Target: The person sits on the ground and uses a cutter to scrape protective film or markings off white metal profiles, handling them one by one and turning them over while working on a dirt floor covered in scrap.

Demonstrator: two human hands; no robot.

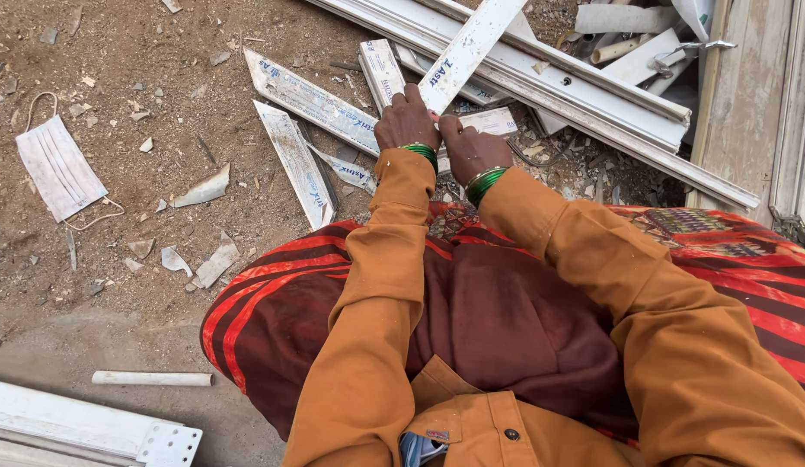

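Head view: both hands, left hand (pixel 408 121) and right hand (pixel 472 149), pinch the white strip (pixel 468 47); better held steady near its end.

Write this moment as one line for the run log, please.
left hand: grips white strip | right hand: on same strip | near: face mask, white pipe

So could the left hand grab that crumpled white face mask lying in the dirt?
Probably not from there. The left hand grips a white plastic strip, and the crumpled white face mask lies far off leftwards. Only open dirt ground between, but it looks beyond arm's reach.
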